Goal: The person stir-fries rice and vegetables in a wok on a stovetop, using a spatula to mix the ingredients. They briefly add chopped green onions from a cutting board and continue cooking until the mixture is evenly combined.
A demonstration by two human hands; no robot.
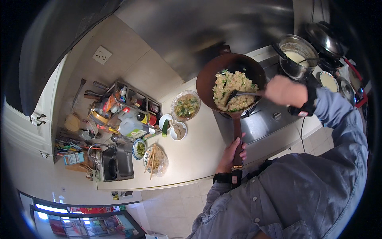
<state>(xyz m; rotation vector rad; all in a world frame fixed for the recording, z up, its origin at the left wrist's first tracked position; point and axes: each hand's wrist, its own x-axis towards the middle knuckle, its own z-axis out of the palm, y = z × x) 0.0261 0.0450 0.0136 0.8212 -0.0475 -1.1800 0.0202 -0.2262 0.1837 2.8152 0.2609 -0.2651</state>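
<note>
A brown wok (pixel 206 80) sits over a burner of the steel gas stove (pixel 262 116). My left hand (pixel 234 151) is wrapped around its long brown handle (pixel 236 128). Fried rice (pixel 231 83) with green bits and small pink pieces lies in the wok. In my right hand (pixel 280 91), slightly blurred, is the handle of a dark spatula (pixel 234 94). The spatula's head is down in the rice, partly covered by it. Both wrists wear black straps.
Right of the wok stands a steel pot (pixel 297 67) of pale liquid. Left are a plate of cooked greens (pixel 185 105), a white bowl (pixel 179 131), a cucumber piece (pixel 165 129), chopsticks (pixel 152 156) across a covered bowl, a bottle rack (pixel 134 104) and a sink (pixel 124 161).
</note>
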